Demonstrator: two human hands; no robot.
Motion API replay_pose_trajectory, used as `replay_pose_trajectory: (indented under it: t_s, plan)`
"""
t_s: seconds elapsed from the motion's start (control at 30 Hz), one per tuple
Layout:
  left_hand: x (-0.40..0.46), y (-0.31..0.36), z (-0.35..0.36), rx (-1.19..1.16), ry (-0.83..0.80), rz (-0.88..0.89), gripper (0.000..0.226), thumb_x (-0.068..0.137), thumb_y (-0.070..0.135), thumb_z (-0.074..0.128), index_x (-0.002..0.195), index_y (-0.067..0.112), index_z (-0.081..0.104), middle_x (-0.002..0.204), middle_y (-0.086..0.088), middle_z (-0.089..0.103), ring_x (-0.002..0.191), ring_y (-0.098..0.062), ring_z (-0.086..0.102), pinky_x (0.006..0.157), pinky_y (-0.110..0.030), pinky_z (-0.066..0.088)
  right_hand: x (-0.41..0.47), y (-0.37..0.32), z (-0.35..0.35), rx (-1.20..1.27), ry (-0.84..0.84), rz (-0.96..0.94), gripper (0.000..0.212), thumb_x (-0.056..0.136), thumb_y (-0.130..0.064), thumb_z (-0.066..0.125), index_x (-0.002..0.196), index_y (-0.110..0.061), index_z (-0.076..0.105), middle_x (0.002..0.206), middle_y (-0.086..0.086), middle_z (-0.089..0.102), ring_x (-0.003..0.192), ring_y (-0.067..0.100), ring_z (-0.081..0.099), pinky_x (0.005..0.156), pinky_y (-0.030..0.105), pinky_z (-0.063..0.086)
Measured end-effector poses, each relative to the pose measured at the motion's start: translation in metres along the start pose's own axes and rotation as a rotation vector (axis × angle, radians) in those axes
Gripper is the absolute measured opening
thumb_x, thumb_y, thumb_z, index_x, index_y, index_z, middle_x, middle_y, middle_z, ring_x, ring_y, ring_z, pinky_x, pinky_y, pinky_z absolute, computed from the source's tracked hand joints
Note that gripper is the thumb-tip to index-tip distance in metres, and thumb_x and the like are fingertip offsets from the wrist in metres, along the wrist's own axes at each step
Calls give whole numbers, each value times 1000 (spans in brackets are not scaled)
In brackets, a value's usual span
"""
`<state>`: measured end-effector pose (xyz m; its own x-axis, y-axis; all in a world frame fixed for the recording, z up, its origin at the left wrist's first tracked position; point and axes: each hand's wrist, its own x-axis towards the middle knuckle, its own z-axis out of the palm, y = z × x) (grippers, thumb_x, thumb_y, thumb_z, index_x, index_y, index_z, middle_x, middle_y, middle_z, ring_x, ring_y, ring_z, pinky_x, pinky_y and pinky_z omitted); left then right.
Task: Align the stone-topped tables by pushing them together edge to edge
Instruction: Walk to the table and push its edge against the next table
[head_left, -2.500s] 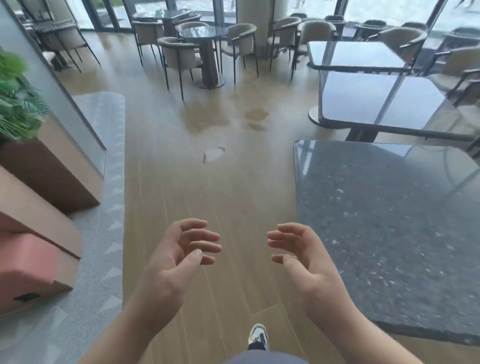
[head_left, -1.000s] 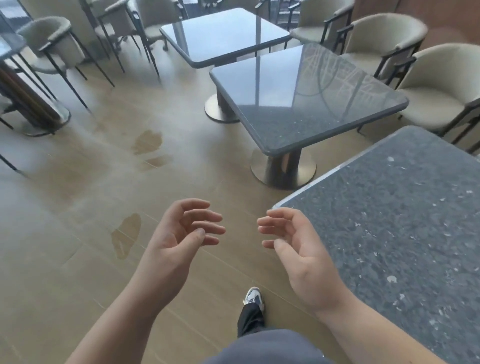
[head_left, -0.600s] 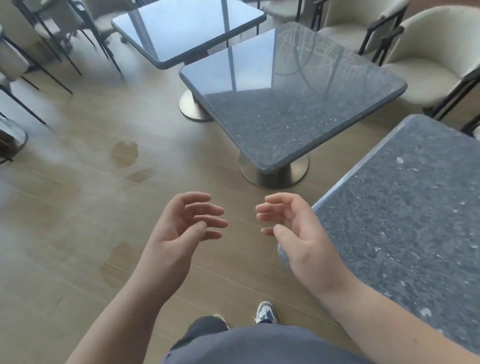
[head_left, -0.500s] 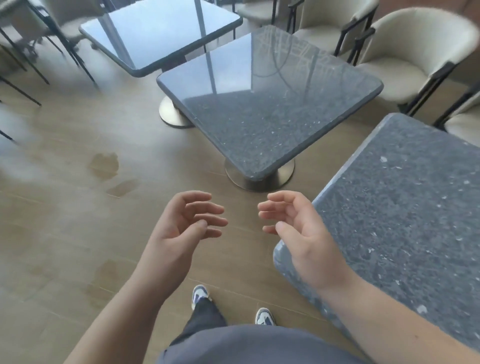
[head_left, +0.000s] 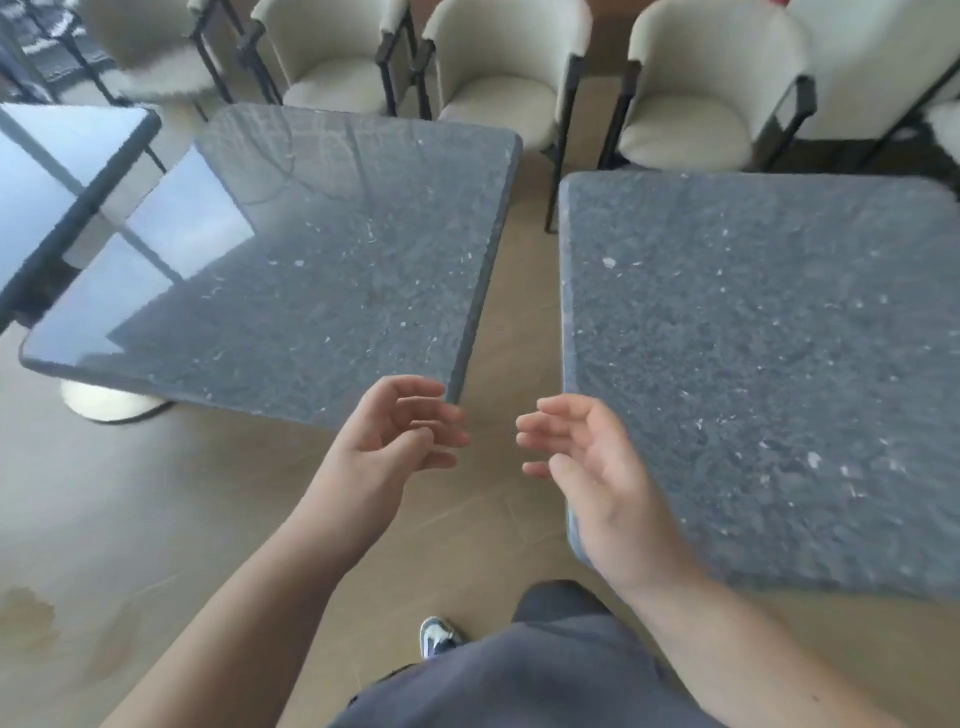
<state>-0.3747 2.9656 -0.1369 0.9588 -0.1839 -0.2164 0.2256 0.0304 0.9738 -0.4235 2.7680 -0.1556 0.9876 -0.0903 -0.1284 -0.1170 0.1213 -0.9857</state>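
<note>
Two dark speckled stone-topped tables stand side by side with a strip of wooden floor between them. The left table (head_left: 311, 260) is turned at a slight angle, its near right corner just beyond my left hand (head_left: 384, 447). The right table (head_left: 769, 364) lies square to me, and my right hand (head_left: 597, 467) hovers over its near left corner. Both hands are held in the air, palms facing each other, fingers loosely curled, holding nothing and touching neither table.
Several cream armchairs (head_left: 711, 98) with black frames line the far side of both tables. A third glossy table (head_left: 57, 176) sits at the far left. The left table's round metal base (head_left: 104, 402) shows beneath it. My legs and one shoe (head_left: 439, 634) are below.
My view has swung right and I have stepped closer, so both tables now lie directly ahead with the gap between them centred. My hands keep the same raised, empty pose.
</note>
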Motion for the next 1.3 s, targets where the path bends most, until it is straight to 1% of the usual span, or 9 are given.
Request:
replay_pose_trajectory:
  t_s: [0.27,0.5,0.63,0.77,0.8,0.9,1.03,1.13,1.3]
  plan:
    - [56,-51,80,117,-357,-283,32,92,-8,47,115,11,60,98,-4,74,91,-26,73,76,-33,59,-19,42,-61,26,439,147,47,91,17,37,116,-17,58,110,5,70,106,17,67,91,36,55]
    - [97,-143,116,220,-260,-737,20,97,-6,50,113,4,55,105,-18,66,97,-32,69,87,-45,59,-26,123,-104,57,740,414,40,92,11,39,110,-19,58,107,3,70,99,15,68,83,30,59]
    - [101,-194,121,295,-311,-991,17,97,-5,49,86,7,53,85,-11,48,76,-25,53,78,-41,51,-36,179,-112,221,971,671,34,94,7,37,102,-20,56,107,7,68,98,20,68,76,33,57]
    - [113,-233,121,310,-344,-1182,3,99,7,53,101,7,56,92,-8,53,79,-20,54,93,-35,44,-36,220,-103,348,1174,860,25,95,3,38,100,-15,54,99,8,61,84,17,63,70,30,55]
    - [117,-241,122,301,-346,-1189,12,99,6,55,111,3,58,98,-9,54,84,-20,55,94,-34,44,-35,229,-99,401,1217,895,22,95,1,41,106,-12,55,97,8,60,83,17,61,72,30,56]
    - [120,-260,132,164,-359,-1218,39,98,4,60,136,-4,54,120,-14,59,98,-21,57,92,-32,49,-27,246,-86,670,1245,927,13,100,-12,49,110,-10,58,99,6,60,89,15,60,87,35,55]
    - [118,-279,146,-15,-341,-1254,41,96,16,68,133,4,56,129,-11,66,115,-26,64,93,-33,54,-12,258,-80,1016,1171,709,26,102,-33,55,122,-17,60,123,6,67,109,20,65,107,41,48]
    - [114,-292,148,-35,-306,-1240,42,92,22,74,129,7,61,126,-12,70,114,-26,68,95,-34,55,-2,262,-79,1090,1200,639,47,98,-41,60,137,-16,53,130,7,66,116,24,66,107,43,49]
    - [112,-308,162,-108,-291,-1362,57,92,39,72,137,8,56,134,-16,65,123,-32,64,113,-44,44,6,269,-84,1115,1195,638,54,97,-46,60,140,-13,53,131,9,66,116,26,67,108,43,48]
